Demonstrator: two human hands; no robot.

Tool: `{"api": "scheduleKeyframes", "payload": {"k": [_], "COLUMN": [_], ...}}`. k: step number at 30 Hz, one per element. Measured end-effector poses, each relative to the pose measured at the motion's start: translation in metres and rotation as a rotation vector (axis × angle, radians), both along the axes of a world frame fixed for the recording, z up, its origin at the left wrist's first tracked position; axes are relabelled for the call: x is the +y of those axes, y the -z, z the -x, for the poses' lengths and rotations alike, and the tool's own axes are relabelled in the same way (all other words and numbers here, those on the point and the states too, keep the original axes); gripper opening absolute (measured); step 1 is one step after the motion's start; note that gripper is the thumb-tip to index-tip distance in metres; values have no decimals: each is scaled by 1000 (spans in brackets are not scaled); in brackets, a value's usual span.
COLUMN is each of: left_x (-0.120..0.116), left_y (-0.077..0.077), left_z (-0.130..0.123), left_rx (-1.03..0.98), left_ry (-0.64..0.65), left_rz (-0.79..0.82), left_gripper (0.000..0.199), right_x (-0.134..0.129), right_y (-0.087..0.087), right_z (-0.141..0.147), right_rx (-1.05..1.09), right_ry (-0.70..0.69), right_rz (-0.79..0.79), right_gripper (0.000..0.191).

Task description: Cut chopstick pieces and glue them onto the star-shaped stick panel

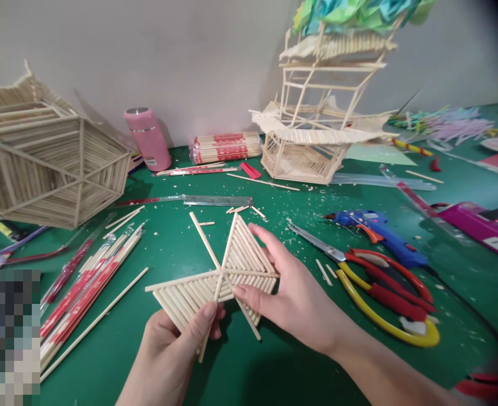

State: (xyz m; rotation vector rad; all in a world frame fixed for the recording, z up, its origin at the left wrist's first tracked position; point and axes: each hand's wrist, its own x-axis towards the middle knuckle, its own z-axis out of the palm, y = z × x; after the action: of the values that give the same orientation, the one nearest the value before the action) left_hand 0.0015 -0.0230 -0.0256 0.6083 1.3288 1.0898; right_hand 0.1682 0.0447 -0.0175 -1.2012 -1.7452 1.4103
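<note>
Between my hands is a stick panel of pale wooden chopsticks, its spokes crossing at one centre. Three of its wedges carry rows of cut sticks; other gaps between spokes show the green table. My left hand pinches its lower left part, thumb on top near the centre and fingers beneath. Around the right edge closes my right hand, thumb on top and fingers at the far side. Scissors with red and yellow handles lie to the right, beside a blue hot glue gun.
A stick-built pavilion frame stands at the back, and a larger stick structure at left. Nearby are a pink bottle, a chopstick bundle, wrapped chopsticks and a purple power strip. Scraps dot the green table.
</note>
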Motion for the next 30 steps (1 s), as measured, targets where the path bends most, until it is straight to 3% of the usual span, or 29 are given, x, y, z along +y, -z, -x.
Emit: {"api": "scheduleKeyframes", "payload": {"k": [8,12,30], "left_x": [-1,-1,-2], "left_y": [3,2,1], "left_z": [4,5,1], "left_rx": [202,228,133], "left_ry": [59,93,67], "left_rz": [-44,-43,-26], "left_gripper": [35,35,32], "right_x": [12,11,6], "right_y": [-1,0,6], "right_z": [1,1,3], "right_rx": [264,368,225], "right_ry": [-148,-165,-86], "right_rz": [252,348,210], "right_gripper": [51,51,46]}}
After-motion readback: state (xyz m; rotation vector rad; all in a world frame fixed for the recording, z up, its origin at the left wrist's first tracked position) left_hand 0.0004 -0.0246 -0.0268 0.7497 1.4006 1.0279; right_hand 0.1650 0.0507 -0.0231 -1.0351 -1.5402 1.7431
